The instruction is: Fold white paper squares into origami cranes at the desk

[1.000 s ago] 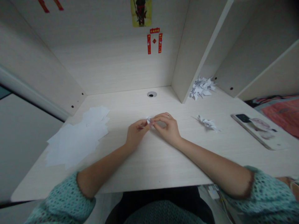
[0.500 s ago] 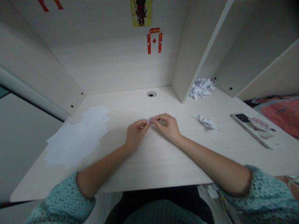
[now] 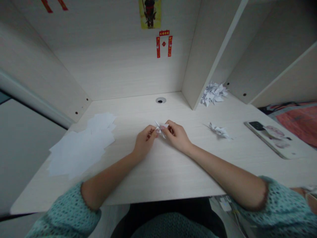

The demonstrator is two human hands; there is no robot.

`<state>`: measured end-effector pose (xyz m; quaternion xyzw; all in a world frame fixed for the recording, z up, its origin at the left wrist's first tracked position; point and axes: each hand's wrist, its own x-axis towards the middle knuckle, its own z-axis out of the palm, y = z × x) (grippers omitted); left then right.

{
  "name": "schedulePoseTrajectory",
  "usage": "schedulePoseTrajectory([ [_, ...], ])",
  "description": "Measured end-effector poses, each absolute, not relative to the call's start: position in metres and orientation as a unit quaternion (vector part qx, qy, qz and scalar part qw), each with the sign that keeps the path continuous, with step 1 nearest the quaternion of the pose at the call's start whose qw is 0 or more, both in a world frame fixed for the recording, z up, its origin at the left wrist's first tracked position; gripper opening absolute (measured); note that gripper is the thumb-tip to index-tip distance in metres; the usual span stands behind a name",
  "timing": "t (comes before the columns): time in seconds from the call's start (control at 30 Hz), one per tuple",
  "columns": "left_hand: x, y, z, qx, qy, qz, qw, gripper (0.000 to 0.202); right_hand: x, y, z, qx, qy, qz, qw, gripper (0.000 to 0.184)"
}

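A small folded white paper piece [image 3: 158, 129], with pointed ends like an origami crane, is pinched between both hands just above the desk. My left hand [image 3: 144, 140] grips its left side with thumb and fingertips. On its right side, my right hand [image 3: 178, 135] pinches it between thumb and index finger. Thin points of paper stick out up, down and to the right of the fingertips; its middle is partly covered by them. To the right of my hands lie a few similar folded paper pieces [image 3: 220, 131].
Loose white paper sheets [image 3: 81, 150] spread over the desk's left side. A heap of folded papers [image 3: 214, 94] sits behind the upright divider [image 3: 206, 59]. A phone [image 3: 274, 138] lies at the right, near a red cloth [image 3: 298, 119]. A cable hole [image 3: 160, 100] is at the back.
The folded paper, mostly covered by my fingers before, now shows its points spread out. My fingertips have moved slightly apart, with the right hand shifting its grip.
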<state>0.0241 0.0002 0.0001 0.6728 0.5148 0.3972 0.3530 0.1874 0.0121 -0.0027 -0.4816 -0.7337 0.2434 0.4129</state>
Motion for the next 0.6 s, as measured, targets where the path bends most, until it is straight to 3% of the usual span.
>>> schedulePoseTrajectory([
  [0.37, 0.0238, 0.0000, -0.0037, 0.697, 0.504, 0.370, 0.351, 0.036, 0.1873, 0.0123, -0.0044, -0.429, -0.772, 0.258, 0.392, 0.032],
  [0.5, 0.0237, 0.0012, -0.0037, 0.675, 0.482, 0.394, 0.395, 0.036, 0.1876, 0.0145, -0.0054, -0.414, -0.765, 0.274, 0.410, 0.035],
  [0.6, 0.0228, 0.0036, -0.0046, 0.644, 0.450, 0.416, 0.458, 0.035, 0.1851, 0.0171, -0.0083, -0.389, -0.722, 0.361, 0.445, 0.039],
])
